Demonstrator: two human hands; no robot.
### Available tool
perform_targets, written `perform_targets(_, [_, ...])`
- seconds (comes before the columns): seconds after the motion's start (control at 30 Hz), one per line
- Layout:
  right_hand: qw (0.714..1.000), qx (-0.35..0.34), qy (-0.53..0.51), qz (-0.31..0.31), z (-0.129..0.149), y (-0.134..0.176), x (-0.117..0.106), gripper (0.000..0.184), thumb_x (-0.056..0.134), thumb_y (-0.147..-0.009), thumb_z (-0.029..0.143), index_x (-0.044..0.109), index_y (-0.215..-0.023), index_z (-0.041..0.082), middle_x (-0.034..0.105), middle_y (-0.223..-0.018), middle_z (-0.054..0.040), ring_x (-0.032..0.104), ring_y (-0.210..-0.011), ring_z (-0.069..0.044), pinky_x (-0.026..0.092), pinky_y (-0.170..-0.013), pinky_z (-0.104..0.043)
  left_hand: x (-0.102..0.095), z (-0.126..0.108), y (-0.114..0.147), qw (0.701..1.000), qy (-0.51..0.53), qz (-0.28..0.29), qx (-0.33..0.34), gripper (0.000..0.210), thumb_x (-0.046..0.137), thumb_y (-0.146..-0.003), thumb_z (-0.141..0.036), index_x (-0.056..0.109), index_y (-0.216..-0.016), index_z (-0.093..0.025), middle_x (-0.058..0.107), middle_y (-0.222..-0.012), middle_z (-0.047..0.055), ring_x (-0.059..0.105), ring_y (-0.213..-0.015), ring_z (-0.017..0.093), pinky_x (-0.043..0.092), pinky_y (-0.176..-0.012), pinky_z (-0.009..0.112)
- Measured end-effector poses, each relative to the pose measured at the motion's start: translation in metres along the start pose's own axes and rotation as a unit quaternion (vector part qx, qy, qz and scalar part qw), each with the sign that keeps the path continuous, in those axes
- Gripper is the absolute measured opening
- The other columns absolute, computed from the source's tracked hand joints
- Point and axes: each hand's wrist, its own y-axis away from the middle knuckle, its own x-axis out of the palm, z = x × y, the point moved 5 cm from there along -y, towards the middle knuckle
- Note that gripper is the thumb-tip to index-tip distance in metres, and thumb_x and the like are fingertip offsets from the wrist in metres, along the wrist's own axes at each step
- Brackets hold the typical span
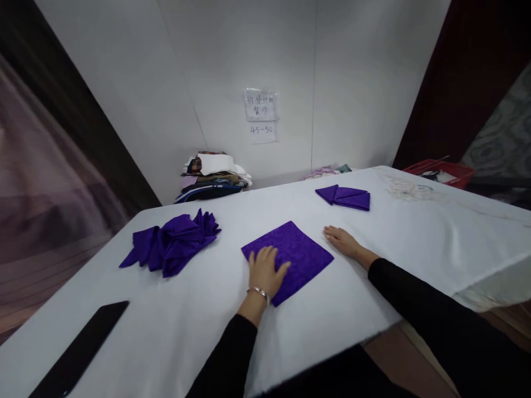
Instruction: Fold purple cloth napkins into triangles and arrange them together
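Observation:
A purple cloth napkin point(296, 251), folded into a flat square, lies on the white-covered table in front of me with one corner toward me. My left hand point(266, 272), with a silver bangle at the wrist, rests on the napkin's left part, fingers spread. My right hand point(341, 240) lies flat on the tablecloth, just right of the napkin and apart from it, with its fingers stretched out. Beyond it sits a purple napkin folded into a pointed shape point(350, 198). To the left is a crumpled heap of purple cloth point(176, 243).
A long dark flat object point(83, 348) lies at the table's near left. Behind the white tablecloth point(199, 331), a stack of folded clothes point(213, 177) stands against the wall. A red basket point(456, 174) is at the far right. Paper signs point(261, 113) hang on the wall.

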Motion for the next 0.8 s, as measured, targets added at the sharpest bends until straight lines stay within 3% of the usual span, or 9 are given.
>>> perform_targets(0.1, [0.999,-0.021,0.001,-0.025,0.005,0.005,-0.003,0.043,0.032,-0.089,0.04,0.058,-0.115,0.017,0.05,-0.128,-0.009,0.039,-0.123,-0.023,0.03,-0.101,-0.04,0.004,-0.053,0.018,0.99,0.038,0.038,0.129,0.046,0.056,-0.074,-0.047,0.053,-0.114,-0.024,0.055,-0.117,0.005,0.044,-0.112,0.023,0.021,-0.103,0.046])
perform_targets(0.23, [0.999,-0.01,0.019,-0.03,0.007,0.003,-0.001,0.041,0.035,-0.088,0.037,0.057,-0.116,0.017,0.051,-0.128,-0.0094,0.04,-0.122,-0.023,0.03,-0.101,-0.041,0.016,-0.075,0.029,0.987,0.027,0.086,0.135,0.028,0.056,-0.075,-0.029,0.058,-0.102,-0.023,0.058,-0.104,0.005,0.048,-0.1,0.023,0.038,-0.085,0.039])
perform_targets(0.4, [1.0,0.004,0.018,-0.025,0.004,0.004,0.001,0.042,0.039,-0.085,0.034,0.056,-0.119,0.015,0.05,-0.129,-0.0103,0.039,-0.123,-0.024,0.029,-0.101,-0.042,0.023,-0.071,0.023,0.989,-0.037,0.082,0.119,0.026,0.042,-0.077,-0.008,0.058,-0.094,-0.019,0.057,-0.096,0.007,0.049,-0.092,0.023,0.04,-0.075,0.036])
perform_targets(0.57, [0.998,0.005,-0.067,-0.023,0.01,0.014,0.0,0.051,0.045,-0.077,0.026,0.046,-0.128,0.02,0.047,-0.132,-0.0057,0.035,-0.125,-0.021,0.027,-0.104,-0.041,0.024,-0.066,0.016,0.991,-0.069,0.076,0.087,0.026,0.039,-0.074,-0.001,0.057,-0.085,-0.017,0.056,-0.092,0.009,0.05,-0.089,0.023,0.04,-0.071,0.035])
perform_targets(0.8, [0.988,-0.123,-0.092,0.03,0.061,0.05,-0.004,0.065,0.046,-0.081,0.035,0.024,-0.14,0.019,0.027,-0.144,-0.0067,0.018,-0.133,-0.024,0.021,-0.106,-0.044,0.001,-0.017,0.017,0.998,0.046,0.023,0.025,0.027,0.044,-0.066,0.0,0.056,-0.08,-0.021,0.057,-0.085,0.002,0.05,-0.087,0.017,0.041,-0.077,0.028])
